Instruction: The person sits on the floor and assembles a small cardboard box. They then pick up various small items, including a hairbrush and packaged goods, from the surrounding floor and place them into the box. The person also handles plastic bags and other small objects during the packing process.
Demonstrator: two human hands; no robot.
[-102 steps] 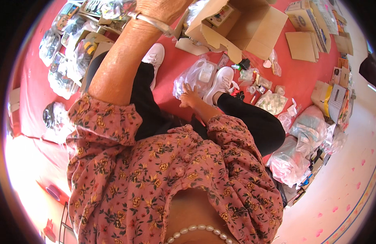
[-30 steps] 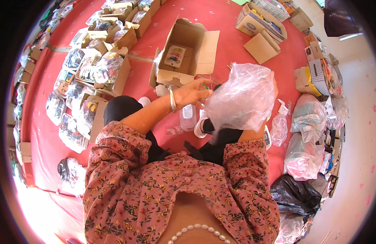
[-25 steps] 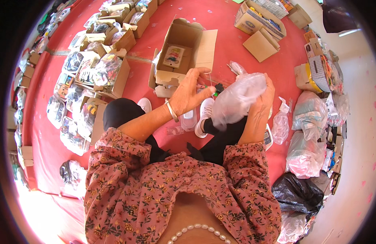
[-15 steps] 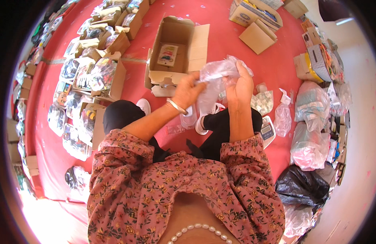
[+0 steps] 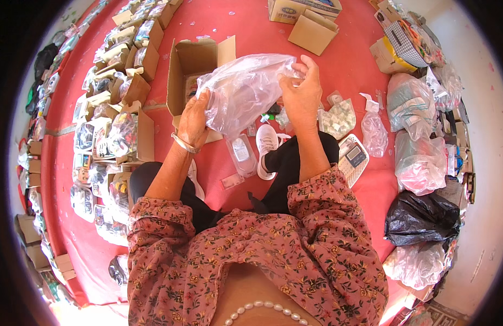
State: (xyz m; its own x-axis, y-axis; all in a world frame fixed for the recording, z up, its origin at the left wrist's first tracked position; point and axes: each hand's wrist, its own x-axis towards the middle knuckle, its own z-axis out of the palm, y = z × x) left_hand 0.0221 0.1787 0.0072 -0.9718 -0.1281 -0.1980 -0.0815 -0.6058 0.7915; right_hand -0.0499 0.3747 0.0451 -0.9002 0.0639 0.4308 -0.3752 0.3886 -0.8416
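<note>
A clear plastic bag (image 5: 246, 89) is stretched between my hands, above the red floor and partly in front of an open cardboard box (image 5: 181, 62). My left hand (image 5: 194, 118), with a white bangle at the wrist, grips the bag's left edge, thumb on top. At the opposite end, my right hand (image 5: 303, 93) pinches the bag's edge between thumb and fingers. I cannot see anything inside the bag. Below it, a clear plastic package (image 5: 242, 156) lies between my shoes. Part of a flat package inside the box shows past the bag.
Boxes of bagged goods (image 5: 121, 133) line the left side. A white device with a small screen (image 5: 354, 157) lies by my right knee, near a bag of pale pieces (image 5: 338, 119) and a crumpled clear bag (image 5: 375, 135). Full bags (image 5: 420, 163) and a black bag (image 5: 423, 217) are stacked right.
The bag went from bunched up to spread wide. My left hand moved left and turned thumb-up; my right hand moved slightly left. The whole view has also shifted.
</note>
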